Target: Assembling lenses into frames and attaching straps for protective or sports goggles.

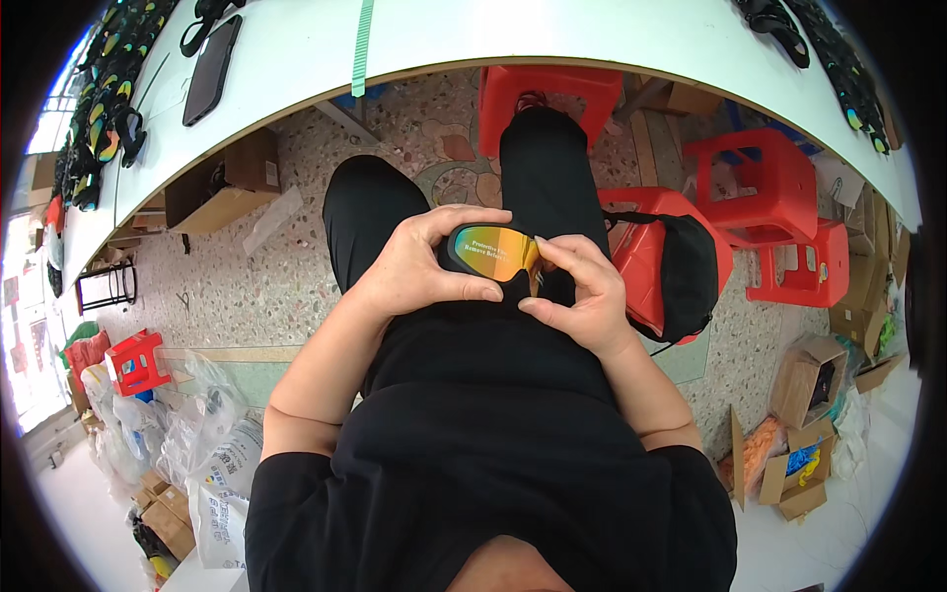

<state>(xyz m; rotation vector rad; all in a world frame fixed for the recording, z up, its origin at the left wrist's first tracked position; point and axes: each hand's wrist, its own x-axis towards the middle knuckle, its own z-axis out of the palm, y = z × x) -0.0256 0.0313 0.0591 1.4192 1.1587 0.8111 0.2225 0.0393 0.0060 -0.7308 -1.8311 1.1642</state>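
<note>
Over my lap I hold a pair of black-framed sunglasses (491, 254) with a shiny orange, yellow and green mirrored lens that bears some print. My left hand (434, 257) is closed round the left end, with its fingers along the top edge and its thumb at the bottom. The thumb and index finger of my right hand (586, 288) pinch the right part, next to the nose gap. Much of that right lens is hidden behind my right fingers.
A white table (444, 30) curves across the far side, with a phone (212, 71), a green tape strip (363, 49) and piles of sunglasses (99, 118). Red stools (764, 183), a black bag (688, 271), cardboard boxes (807, 380) and plastic bags (212, 444) surround me.
</note>
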